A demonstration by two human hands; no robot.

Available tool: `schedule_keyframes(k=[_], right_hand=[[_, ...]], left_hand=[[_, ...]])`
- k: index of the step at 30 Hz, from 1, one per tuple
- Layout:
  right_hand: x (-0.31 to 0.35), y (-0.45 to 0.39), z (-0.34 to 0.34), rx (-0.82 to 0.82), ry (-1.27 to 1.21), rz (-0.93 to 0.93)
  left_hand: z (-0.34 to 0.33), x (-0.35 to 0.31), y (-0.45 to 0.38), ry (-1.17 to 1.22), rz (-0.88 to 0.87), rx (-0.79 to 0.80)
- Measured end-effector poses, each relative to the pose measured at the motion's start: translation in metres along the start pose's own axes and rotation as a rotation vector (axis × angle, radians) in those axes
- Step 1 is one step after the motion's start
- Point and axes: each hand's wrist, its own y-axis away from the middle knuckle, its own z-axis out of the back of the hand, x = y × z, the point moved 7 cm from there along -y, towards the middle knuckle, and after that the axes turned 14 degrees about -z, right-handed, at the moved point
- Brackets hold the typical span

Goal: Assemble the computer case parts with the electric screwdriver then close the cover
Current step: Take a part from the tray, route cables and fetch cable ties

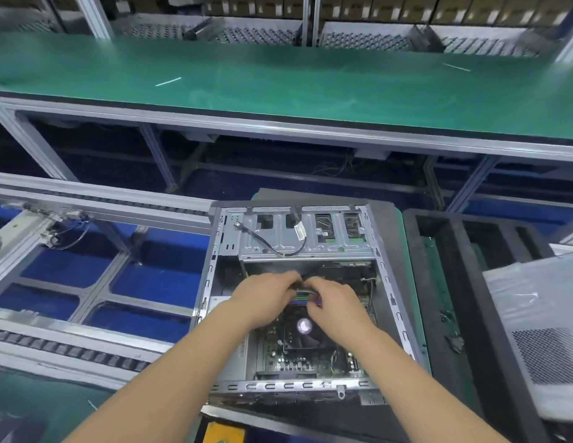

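The open computer case, a grey sheet-metal box with slotted rims, lies on its side on a black foam tray. Both hands reach into it: the left hand and the right hand curl their fingers round a small dark part between them, over purple slots; what it is cannot be told. Just below the hands sits a round fan on the green circuit board. Beyond the hands, a perforated metal drive cage carries a black cable. No writing is readable. Right of the hands lies a grey mesh-vented cover. Far beyond, a green worktop.
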Motion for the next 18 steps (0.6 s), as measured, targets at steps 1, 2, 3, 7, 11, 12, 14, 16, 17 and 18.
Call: schedule_keyframes(k=[1,2,3,7,11,12,14,16,17,18], right_hand=[[-0.005,-0.002,0.005,-0.029,-0.023,-0.041],[-0.011,-0.004,0.009,-0.059,-0.04,-0.081],[-0.017,-0.005,0.012,-0.075,-0.05,-0.116],[-0.033,-0.006,0.01,0.058,-0.379,-0.249],[-0.031,-0.008,0.007,0.157,-0.626,-0.26],[-0.028,-0.008,0.007,0.178,-0.661,-0.242],[-0.025,-0.007,0.008,0.193,-0.723,-0.226],[-0.026,-0.007,0.01,0.174,-0.769,-0.242],[-0.027,-0.007,0.011,0.163,-0.769,-0.248],[-0.027,-0.007,0.011,0.155,-0.764,-0.251]], left_hand=[[0.0,0.001,0.001,0.004,0.0,0.001],[0.001,0.001,0.003,0.002,0.003,-0.005],[0.001,0.0,0.004,-0.002,0.007,-0.019],[0.003,0.001,0.008,-0.012,0.065,-0.126],[0.007,0.007,0.011,0.063,0.16,-0.198],[0.008,0.007,0.011,0.079,0.154,-0.216],[0.011,0.002,0.01,0.111,0.087,-0.242],[0.013,-0.006,0.006,0.121,-0.016,-0.234],[0.014,-0.009,0.005,0.122,-0.046,-0.233],[0.016,-0.009,0.002,0.126,-0.056,-0.242]])
